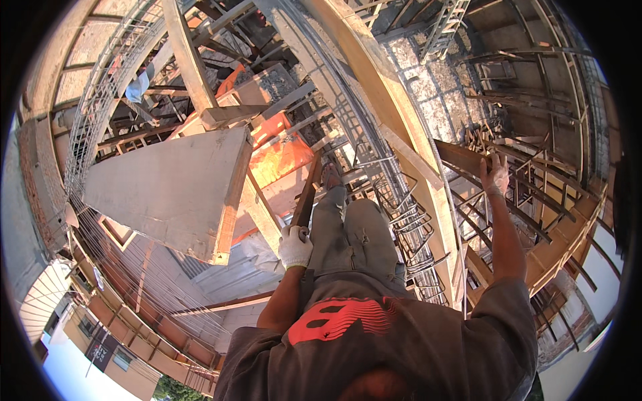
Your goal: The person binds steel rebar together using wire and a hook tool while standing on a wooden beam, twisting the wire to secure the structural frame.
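Note:
My left hand (295, 247), in a white work glove, is closed round the lower end of a narrow dark timber (307, 194) beside my left thigh. To the right, my bare right hand (495, 176) reaches out and grips the end of a brown wooden board (460, 156), with its fingers over the edge. Between the hands runs a long timber formwork beam (401, 100), and a cage of steel rebar (408, 220) lies along its left side. My legs are beside that cage. The undersides of both grips are hidden.
A large framed panel (167, 187) stands at left, near the left hand. Orange sheeting (281, 160) lies lower down ahead. Rebar mesh (93, 113) curves along the far left, and a metal ladder (445, 30) stands at the far right. A person in light blue (138, 87) is at far left.

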A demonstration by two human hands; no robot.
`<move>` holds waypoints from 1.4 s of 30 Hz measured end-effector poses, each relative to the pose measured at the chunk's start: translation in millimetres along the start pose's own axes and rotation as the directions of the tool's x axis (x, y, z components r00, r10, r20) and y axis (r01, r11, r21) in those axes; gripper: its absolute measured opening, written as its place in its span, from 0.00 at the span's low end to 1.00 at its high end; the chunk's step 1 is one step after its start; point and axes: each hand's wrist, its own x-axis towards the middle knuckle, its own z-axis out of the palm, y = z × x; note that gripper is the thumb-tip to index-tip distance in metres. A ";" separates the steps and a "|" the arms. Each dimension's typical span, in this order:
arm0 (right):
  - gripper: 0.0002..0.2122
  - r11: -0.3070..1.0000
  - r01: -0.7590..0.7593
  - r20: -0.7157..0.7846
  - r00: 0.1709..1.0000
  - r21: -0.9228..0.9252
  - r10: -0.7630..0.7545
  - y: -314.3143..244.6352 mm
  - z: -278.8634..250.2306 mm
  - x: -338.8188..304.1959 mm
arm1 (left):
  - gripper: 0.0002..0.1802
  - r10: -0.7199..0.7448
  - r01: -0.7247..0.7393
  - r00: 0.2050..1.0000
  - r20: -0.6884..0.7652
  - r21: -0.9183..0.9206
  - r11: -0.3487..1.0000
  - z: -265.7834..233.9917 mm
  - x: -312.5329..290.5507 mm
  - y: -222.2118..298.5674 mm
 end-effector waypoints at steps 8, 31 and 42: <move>0.10 0.974 -0.226 0.107 0.968 -0.016 0.227 -18.9 -6.1 5.3 | 0.11 0.032 -0.011 0.989 0.142 -0.145 0.989 -2.8 -4.9 -10.6; 0.15 0.730 -0.648 0.189 0.762 0.218 0.620 -56.0 -8.1 6.9 | 0.19 0.031 0.015 0.811 0.584 -0.074 0.997 -139.7 140.9 123.0; 0.13 0.702 -0.672 0.175 0.740 0.237 0.649 -64.2 -21.1 10.9 | 0.26 0.219 -0.588 0.778 0.589 0.560 0.584 -153.5 165.7 242.7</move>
